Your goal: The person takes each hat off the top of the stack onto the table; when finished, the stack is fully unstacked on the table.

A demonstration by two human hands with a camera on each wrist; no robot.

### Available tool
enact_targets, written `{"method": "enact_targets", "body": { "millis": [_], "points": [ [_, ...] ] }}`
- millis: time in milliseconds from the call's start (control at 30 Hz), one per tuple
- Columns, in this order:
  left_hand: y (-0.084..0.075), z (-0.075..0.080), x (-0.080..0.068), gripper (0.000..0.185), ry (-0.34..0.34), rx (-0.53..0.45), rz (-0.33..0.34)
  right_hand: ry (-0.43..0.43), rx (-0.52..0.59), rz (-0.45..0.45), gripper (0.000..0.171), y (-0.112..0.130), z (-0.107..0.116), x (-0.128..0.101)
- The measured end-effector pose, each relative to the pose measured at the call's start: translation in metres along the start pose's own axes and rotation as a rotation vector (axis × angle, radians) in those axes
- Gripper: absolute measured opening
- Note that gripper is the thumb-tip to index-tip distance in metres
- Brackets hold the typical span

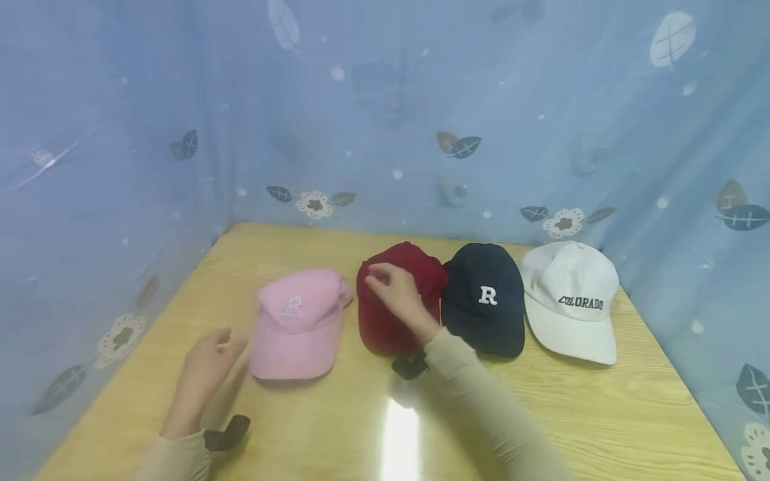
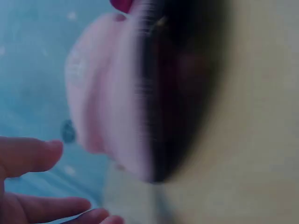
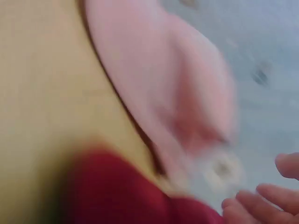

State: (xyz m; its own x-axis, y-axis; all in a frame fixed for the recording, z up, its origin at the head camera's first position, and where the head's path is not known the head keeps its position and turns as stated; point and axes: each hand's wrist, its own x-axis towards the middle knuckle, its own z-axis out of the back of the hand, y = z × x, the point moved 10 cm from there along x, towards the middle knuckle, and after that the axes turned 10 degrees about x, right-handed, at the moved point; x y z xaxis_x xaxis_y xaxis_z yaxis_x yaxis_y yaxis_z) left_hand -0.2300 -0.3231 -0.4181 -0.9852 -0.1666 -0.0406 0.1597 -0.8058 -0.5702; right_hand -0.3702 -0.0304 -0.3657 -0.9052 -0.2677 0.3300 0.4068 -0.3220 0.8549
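A pink baseball cap (image 1: pixel 301 327) with white lettering lies brim toward me on the table. My left hand (image 1: pixel 207 371) is to its left, thumb and fingers apart with nothing between them; the left wrist view shows the fingers (image 2: pixel 51 207) beside the pink cap (image 2: pixel 103 93). Over a dark red cap (image 1: pixel 385 327) hovers my right hand (image 1: pixel 397 294), hiding part of its crown. In the right wrist view its relaxed fingers (image 3: pixel 261 205) hold nothing, near the blurred red cap (image 3: pixel 117 191).
Right of the red cap, a black cap (image 1: pixel 487 304) with a white R nearly touches it. A white cap (image 1: pixel 571 300) reading COLORADO sits at the far right. The wooden table (image 1: pixel 325 427) is bordered by a blue leaf-patterned curtain (image 1: pixel 385 133) behind and at both sides.
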Motion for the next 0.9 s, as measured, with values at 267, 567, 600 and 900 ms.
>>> {"method": "enact_targets", "body": {
  "millis": [267,567,600,900],
  "points": [
    [0.001,-0.057,0.001,0.063,0.103,-0.175,0.074,0.047,0.037,-0.17,0.03,-0.024,-0.064,-0.015],
    [-0.012,-0.06,0.031,0.061,0.133,-0.427,0.11,0.018,0.083,-0.15,0.05,-0.014,-0.052,0.013],
    [-0.013,-0.062,0.034,0.061,0.144,-0.411,0.102,0.028,0.074,-0.166,0.051,-0.017,-0.053,0.015],
    [-0.05,-0.032,0.052,0.07,0.022,0.021,-0.172,0.068,-0.081,-0.118,0.06,-0.014,-0.039,0.017]
  ]
}}
